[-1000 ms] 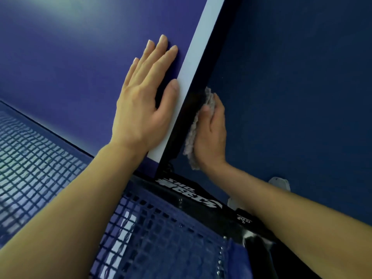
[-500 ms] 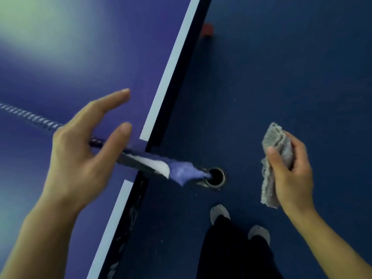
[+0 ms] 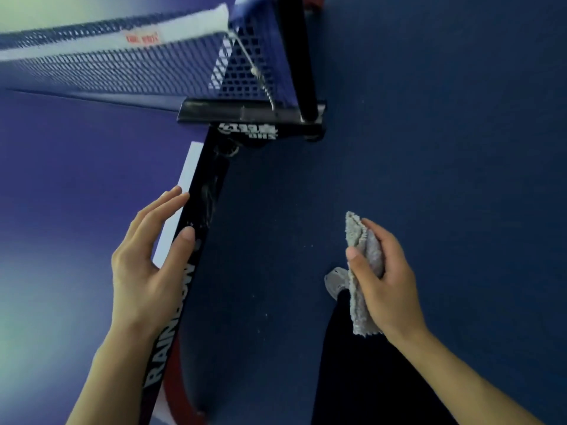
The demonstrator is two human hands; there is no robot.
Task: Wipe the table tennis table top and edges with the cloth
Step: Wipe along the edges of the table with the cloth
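Right hand (image 3: 380, 283) grips the folded grey cloth (image 3: 360, 308) off to the side of the desk (image 3: 76, 194), apart from its black edge (image 3: 196, 210); left hand (image 3: 147, 265), fingers loosely spread, hovers over that edge.

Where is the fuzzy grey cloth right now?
In the head view, the grey cloth is on the right, gripped in the right hand over the blue floor, clear of the table's black edge.

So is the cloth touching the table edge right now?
No, the right hand holds the cloth out over the floor, clear of the black table edge.
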